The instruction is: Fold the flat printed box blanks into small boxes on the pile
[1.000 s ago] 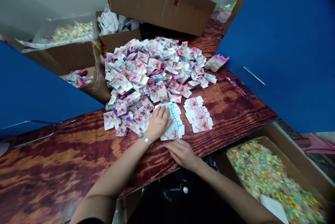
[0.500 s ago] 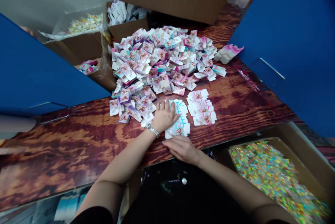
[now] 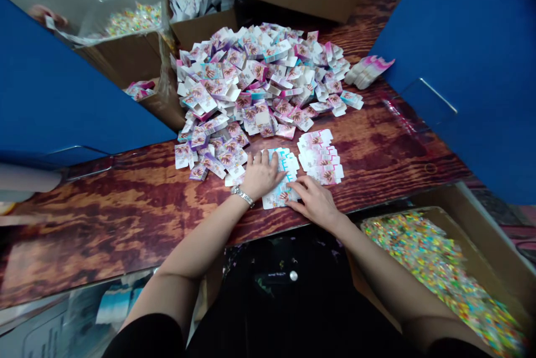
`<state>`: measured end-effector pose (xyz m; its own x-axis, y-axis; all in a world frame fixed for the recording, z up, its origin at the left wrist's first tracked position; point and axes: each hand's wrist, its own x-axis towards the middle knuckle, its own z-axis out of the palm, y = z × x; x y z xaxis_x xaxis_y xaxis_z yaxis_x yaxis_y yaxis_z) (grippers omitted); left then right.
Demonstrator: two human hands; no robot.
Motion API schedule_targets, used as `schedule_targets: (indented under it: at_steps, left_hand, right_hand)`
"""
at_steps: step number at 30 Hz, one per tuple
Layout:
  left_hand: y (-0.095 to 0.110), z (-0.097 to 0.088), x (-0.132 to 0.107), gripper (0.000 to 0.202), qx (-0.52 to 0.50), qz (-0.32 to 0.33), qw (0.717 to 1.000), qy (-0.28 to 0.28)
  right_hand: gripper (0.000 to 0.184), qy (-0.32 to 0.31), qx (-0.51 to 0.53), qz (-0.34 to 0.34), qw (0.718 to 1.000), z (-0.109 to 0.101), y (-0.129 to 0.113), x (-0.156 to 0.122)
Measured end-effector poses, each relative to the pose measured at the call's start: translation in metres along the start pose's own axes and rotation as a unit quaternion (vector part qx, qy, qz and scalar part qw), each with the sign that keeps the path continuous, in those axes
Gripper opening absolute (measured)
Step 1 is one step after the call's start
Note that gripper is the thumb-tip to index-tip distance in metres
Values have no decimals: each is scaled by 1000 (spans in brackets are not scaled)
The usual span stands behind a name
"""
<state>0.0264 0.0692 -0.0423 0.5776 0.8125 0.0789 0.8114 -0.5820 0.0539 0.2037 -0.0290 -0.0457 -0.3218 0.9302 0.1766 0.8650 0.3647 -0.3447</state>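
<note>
Head-worn view, facing forward and down, above tabletop [image 3: 138, 207]

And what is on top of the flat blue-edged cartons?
The left hand lies on the cartons; the right hand has fingers on their right side. Surfaces beneath the hands cannot be seen.

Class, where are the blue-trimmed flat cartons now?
Near the head view's centre, the blue-trimmed cartons lie partly under the left hand, their lower right corner by the right hand, left of the pink-trimmed cartons.

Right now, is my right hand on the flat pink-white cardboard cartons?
No, your right hand is at the near right edge of the flat blue-white cardboard cartons, with the flat pink-white cartons beyond it.
</note>
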Motion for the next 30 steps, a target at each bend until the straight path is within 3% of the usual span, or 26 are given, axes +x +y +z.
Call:
schedule_targets:
  at_steps: [6,13,16,20,22,24,27,30]
  left_hand:
    - [-1,-1,-2,65,6,2,1000,-7]
    - [-4,-4,1,67,-18,-4,1000,-5]
    - [-3,-11,0,61,-32,4,999,25]
    - [5,-22,-19,44,-86,100,986,105]
    - [9,-26,-36,38,-115,156,974,117]
    - [7,-29,-53,35,-127,170,970,122]
    - [-14,-37,-72,35,-123,111,975,149]
    - [-67,-56,-86,41,-89,-44,968,229]
  right_hand:
    - [36,-43,-19,2,999,-3,1,10]
    - [40,-8,-69,-24,997,-6,0,14]
    - [41,9,-91,-39,995,-5,-2,10]
    - [38,39,-98,-47,993,-4,-3,6]
    - [36,51,-90,-48,993,-4,-1,6]
    - [34,64,-76,-56,994,-4,-1,6]
    - [29,87,-62,-82,991,-3,0,3]
    - [30,139,-40,-115,983,6,11,-2]
